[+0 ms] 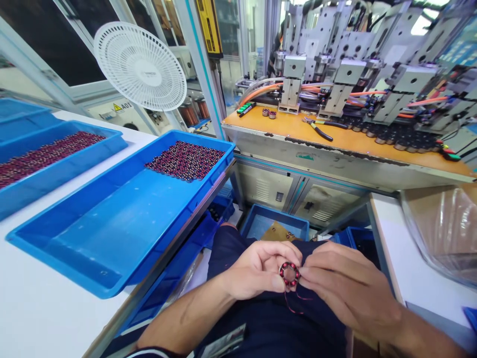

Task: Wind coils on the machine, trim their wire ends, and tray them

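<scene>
Holding small wound ring (pixel 289 274) over lap, near centre.
L hand (pixel 261 271) & R hand (pixel 345 288) both pinch it, fingertips closed on opposite rims; ring sits betw. grips, thin wire (pixel 294 304) hanging below; blue tray (pixel 112 233) on bench far left.

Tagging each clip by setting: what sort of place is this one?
Most likely a factory assembly station for small motor parts. Both hands hold a small wound coil ring, blue trays hold many like pieces, and an automated machine with orange hoses stands on the bench behind.

Bare forearms, bare hands (pixel 261 271), dark navy garment (pixel 268 323) over the lap.
</scene>
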